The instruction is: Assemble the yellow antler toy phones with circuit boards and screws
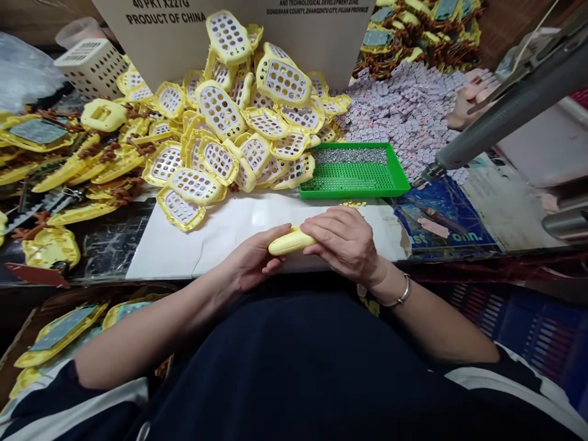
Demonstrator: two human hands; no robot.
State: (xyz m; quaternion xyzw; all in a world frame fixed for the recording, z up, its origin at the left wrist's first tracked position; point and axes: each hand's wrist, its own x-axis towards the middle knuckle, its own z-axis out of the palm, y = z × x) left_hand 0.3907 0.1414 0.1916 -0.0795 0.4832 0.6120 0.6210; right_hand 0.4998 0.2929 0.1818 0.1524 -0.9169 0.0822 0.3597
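A yellow plastic casing (288, 241) lies between both my hands at the near edge of the white sheet (229, 226). My left hand (252, 260) cups it from below with curled fingers. Over its right end, my right hand (344, 240) closes around it; a silver bracelet (400, 295) sits on that wrist. Behind the hands rises a big heap of yellow casings with white perforated faces (239, 128).
A green tray (395, 174) holding small metal screws stands right of the heap. Small pale lilac parts (404, 104) spread behind it, where another person's hand (468, 98) rests. An electric screwdriver (496, 128) hangs at right. A cardboard box (174, 37) backs the heap.
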